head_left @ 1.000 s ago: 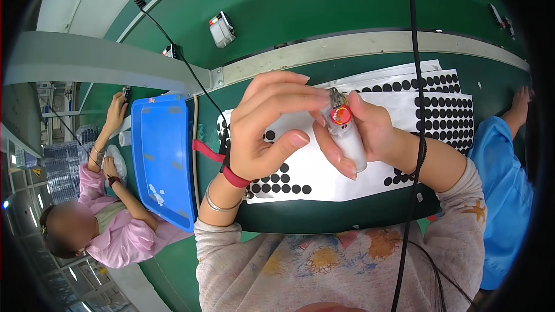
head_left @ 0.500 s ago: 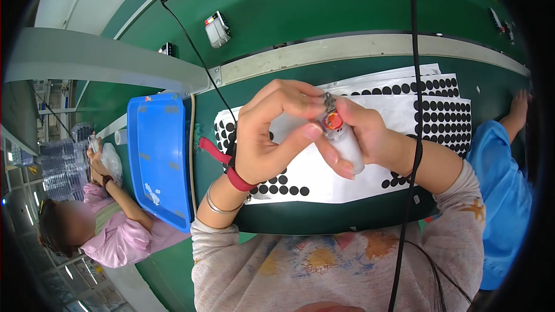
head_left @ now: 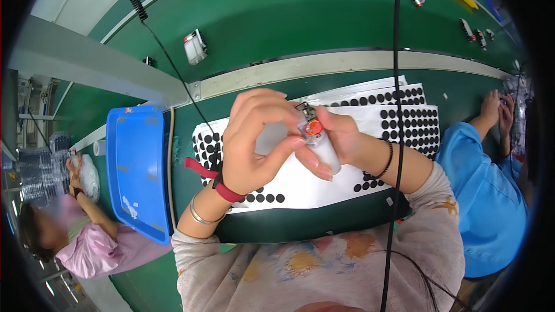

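My right hand is closed round a small white cylindrical device, held tilted over the sheets. A round red part sits near its upper end, and a small dark metal-looking piece sticks out above that. From the left, my left hand pinches the device's upper side, thumb below and fingers above. What exactly lies between those fingertips is partly hidden. Under both hands lie white sheets with rows of round black stickers.
A blue tray stands at the left. Beyond a pale rail, a green belt carries several white devices, one at upper left. Black cables hang across the view. A person in pink works left, another in blue right.
My view has shifted, so the scene lies further left and slightly lower. The dark piece atop the device shows more fully between my fingers. Both hands stay at the device.
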Demonstrator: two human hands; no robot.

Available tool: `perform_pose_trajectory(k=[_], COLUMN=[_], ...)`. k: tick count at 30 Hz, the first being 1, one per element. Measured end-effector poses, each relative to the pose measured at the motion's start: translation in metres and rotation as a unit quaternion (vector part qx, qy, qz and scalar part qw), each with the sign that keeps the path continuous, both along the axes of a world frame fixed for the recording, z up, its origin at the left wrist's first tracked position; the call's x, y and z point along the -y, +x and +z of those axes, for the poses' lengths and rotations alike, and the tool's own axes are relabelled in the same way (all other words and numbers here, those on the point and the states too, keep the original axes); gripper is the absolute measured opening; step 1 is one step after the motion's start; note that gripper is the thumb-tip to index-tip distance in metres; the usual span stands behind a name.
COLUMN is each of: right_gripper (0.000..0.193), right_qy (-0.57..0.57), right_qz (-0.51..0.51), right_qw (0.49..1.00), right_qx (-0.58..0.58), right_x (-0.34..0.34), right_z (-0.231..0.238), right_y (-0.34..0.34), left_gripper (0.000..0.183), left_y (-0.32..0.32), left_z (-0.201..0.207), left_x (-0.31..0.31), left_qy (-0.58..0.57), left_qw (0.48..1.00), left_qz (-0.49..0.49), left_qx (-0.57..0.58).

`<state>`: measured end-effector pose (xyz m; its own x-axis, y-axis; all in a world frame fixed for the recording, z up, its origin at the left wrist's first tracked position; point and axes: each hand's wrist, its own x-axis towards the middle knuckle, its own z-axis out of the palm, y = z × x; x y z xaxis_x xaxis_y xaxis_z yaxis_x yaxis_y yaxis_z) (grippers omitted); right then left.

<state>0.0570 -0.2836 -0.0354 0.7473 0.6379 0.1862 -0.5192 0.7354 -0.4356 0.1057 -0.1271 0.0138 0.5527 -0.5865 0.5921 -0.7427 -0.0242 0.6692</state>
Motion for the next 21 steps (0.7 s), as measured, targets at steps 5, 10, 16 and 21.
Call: perform_pose_trajectory(k=[5,10,16,21], right_gripper=[0.044,0.035,0.036,0.049], right_qy=[-0.011,-0.147,-0.439,-0.727], right_qz=[-0.028,-0.096,-0.362,-0.507], right_qw=[0.999,0.984,0.822,0.303], right_qx=[0.025,-0.037,0.014,0.35], right_x=[0.0,0.011,0.054,0.13], right_z=[0.005,0.024,-0.013,-0.035], right_y=[0.003,0.009,0.114,0.181], left_gripper=[0.027,0.038,0.066,0.063], left_y=[-0.007,-0.006,-0.016,-0.042], left_z=[-0.006,0.003,0.015,0.014], left_x=[-0.003,-0.003,-0.01,-0.025], left_qy=[-0.008,0.057,0.377,0.463], left_qw=[1.0,0.998,0.919,0.879], left_qz=[0.006,0.02,0.057,-0.066], left_qx=[-0.017,0.01,0.098,0.098])
